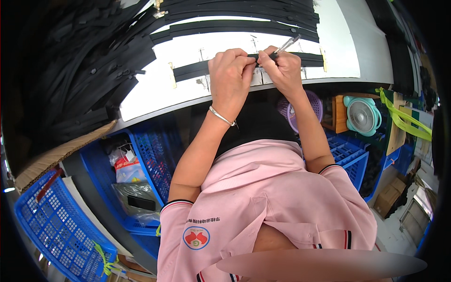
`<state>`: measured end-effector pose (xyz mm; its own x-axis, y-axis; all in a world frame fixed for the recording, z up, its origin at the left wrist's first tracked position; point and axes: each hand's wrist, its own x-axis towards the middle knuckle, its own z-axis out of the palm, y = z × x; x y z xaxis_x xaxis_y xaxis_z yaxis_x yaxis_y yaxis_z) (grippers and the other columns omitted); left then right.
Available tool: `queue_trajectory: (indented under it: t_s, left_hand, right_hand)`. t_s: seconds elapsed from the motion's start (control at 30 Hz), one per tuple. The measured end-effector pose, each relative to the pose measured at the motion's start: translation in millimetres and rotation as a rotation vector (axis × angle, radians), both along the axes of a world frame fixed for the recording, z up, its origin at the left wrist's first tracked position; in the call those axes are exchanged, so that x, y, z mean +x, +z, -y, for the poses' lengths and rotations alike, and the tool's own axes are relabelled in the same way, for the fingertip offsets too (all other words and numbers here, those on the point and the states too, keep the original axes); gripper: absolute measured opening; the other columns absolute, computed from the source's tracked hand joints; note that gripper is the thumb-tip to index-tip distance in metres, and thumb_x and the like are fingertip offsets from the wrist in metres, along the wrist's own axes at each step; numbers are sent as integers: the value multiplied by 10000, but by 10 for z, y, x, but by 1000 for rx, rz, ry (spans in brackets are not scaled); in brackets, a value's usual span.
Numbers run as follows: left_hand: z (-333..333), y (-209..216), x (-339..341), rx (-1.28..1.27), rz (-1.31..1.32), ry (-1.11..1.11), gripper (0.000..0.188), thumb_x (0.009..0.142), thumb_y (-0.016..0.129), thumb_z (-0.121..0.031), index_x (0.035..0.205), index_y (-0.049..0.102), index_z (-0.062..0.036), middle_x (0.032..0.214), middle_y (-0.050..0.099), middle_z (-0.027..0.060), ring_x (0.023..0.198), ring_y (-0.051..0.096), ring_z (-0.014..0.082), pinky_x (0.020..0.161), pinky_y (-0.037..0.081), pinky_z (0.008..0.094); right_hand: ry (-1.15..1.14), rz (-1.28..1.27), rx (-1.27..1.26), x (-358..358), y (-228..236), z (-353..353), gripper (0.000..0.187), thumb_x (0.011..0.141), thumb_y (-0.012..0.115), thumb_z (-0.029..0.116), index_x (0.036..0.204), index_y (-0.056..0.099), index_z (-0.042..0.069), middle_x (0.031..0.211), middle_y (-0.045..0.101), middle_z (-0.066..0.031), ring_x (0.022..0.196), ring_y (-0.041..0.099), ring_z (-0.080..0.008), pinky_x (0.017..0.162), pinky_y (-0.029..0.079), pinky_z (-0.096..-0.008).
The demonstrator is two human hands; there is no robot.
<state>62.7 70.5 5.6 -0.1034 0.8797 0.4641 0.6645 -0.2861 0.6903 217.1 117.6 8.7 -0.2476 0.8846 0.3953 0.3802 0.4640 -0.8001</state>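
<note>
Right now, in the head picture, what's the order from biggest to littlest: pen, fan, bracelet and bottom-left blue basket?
1. Blue basket
2. Fan
3. Pen and bracelet: too alike in length to rank, and fingers hide part of the pen.

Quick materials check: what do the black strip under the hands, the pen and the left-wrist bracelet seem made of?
Black strip: matte, perhaps fabric or foam; it shows little shine, but its texture is too fine to tell.
Pen in the right hand: probably glossy clear plastic; its barrel looks see-through.
Bracelet: likely polished metal, being silvery with bright highlights.
</note>
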Motion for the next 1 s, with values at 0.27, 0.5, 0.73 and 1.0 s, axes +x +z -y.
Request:
queue_trajectory:
  t_s: [0.27, 0.5, 0.73, 1.0]
  left_hand:
    - [-5, -16, -11, 0, -33, -21, 102, 807, 808, -97, 905, 782, -93, 982, 705, 12, 935, 629, 201, 851, 425, 337]
    - [23, 48, -8, -11, -49, -32, 77, 827, 788, -84, 897, 758, -84, 986, 697, 30, 932, 619, 225, 851, 418, 354]
    - [39, 104, 21, -109, -91, 9, 105, 855, 791, -100, 956, 795, -72, 1036, 712, 40, 985, 637, 211, 916, 472, 333]
    - [-156, 202, 504, 19, -41, -95, 118, 840, 781, -88, 958, 776, -80, 1038, 714, 59, 999, 637, 250, 907, 459, 366]
  right_hand:
    - [-122, -178, -68, 259, 146, 188, 174, 975, 667, 116, 893, 746, -15, 760, 718, -44, 613, 602, -78, 525, 439, -266]
    - [-475, 305, 391, 859, 31, 275, 306, 848, 803, 80, 1150, 756, 81, 1040, 774, -72, 885, 715, -212, 905, 516, -333]
    - [-445, 497, 524, 922, -185, 244, 436, 831, 804, 86, 1250, 688, 106, 1154, 755, -44, 1157, 693, -215, 1004, 502, -409]
    - [-444, 481, 517, 965, -224, 255, 402, 841, 797, 116, 1228, 691, 103, 1172, 754, -49, 1184, 680, -207, 1007, 498, -408]
